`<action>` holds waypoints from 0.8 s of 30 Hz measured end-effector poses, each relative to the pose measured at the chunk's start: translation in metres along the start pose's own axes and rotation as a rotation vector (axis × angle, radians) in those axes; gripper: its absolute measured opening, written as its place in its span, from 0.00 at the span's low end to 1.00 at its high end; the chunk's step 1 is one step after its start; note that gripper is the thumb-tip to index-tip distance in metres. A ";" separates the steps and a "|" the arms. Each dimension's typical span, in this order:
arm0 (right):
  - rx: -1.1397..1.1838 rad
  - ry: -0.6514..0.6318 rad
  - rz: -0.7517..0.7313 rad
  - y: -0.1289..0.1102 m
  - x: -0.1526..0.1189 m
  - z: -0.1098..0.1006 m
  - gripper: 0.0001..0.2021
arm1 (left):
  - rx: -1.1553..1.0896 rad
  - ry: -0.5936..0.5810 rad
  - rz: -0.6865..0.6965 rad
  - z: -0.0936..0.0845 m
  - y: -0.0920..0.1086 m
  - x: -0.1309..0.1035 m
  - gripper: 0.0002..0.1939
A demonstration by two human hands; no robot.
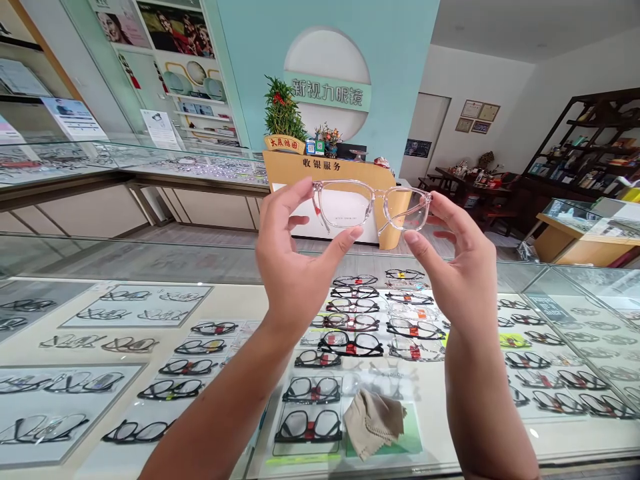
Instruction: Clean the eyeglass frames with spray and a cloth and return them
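A pair of clear-framed eyeglasses (379,192) is held up in front of me, above the glass display counter. My left hand (295,260) grips its left end, with the index finger at the top corner and the thumb below the lens. On the other end, my right hand (450,247) pinches the frame the same way. One temple arm shows folded behind the right lens. Below my hands a crumpled beige cloth (375,423) lies on a green card (413,437), beside black-framed eyeglasses (309,425) with a red tag.
Rows of eyeglasses fill the glass counter (235,460), some on white trays (135,307). Across the aisle stand a wooden reception desk (277,167) with a potted plant (283,113) and more glass cases (200,167). A dark shelf (590,133) is at the right.
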State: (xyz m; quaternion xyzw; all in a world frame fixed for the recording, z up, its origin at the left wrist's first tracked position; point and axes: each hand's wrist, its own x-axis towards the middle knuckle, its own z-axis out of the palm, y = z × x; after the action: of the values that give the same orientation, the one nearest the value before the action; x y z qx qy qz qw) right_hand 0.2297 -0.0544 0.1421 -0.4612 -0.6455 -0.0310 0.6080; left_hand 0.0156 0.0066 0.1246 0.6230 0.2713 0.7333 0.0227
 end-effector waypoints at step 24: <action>-0.019 0.002 0.006 -0.004 0.004 -0.006 0.24 | 0.019 -0.066 -0.157 -0.002 0.010 0.000 0.28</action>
State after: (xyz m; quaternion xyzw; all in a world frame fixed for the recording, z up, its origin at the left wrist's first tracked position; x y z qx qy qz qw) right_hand 0.2323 -0.0587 0.1490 -0.4686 -0.6433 -0.0356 0.6044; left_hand 0.0173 -0.0028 0.1288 0.6239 0.3253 0.7056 0.0834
